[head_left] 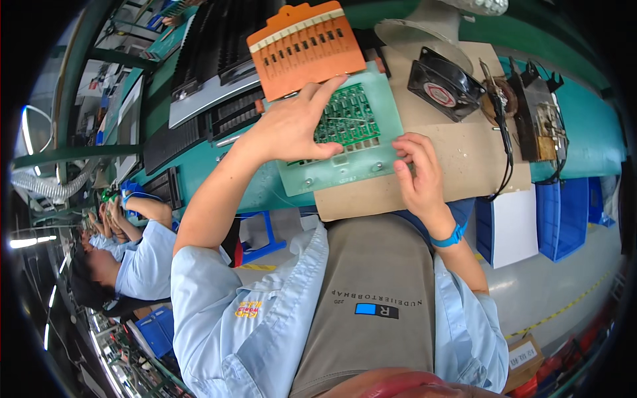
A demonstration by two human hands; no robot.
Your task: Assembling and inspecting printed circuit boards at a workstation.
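Observation:
A green circuit board panel (358,114) with rows of small parts sits in a pale green fixture plate (391,109). My left hand (292,126) lies across the left part of the panel with its fingers spread. Its thumb rests by the near edge and its index finger stretches to the far edge, covering part of the board. Beside the fixture's right edge is my right hand (421,176), its fingers loosely curled and apart, with nothing visible in them. An orange slotted cover plate (302,50) stands raised at the fixture's far side.
Brown cardboard (424,159) lies under the fixture. To the right are a black fan (444,85), a cable and a metal device (541,119). Black racks (215,53) stand at the left back. Blue bins (564,215) are below the table; another person (142,259) sits at left.

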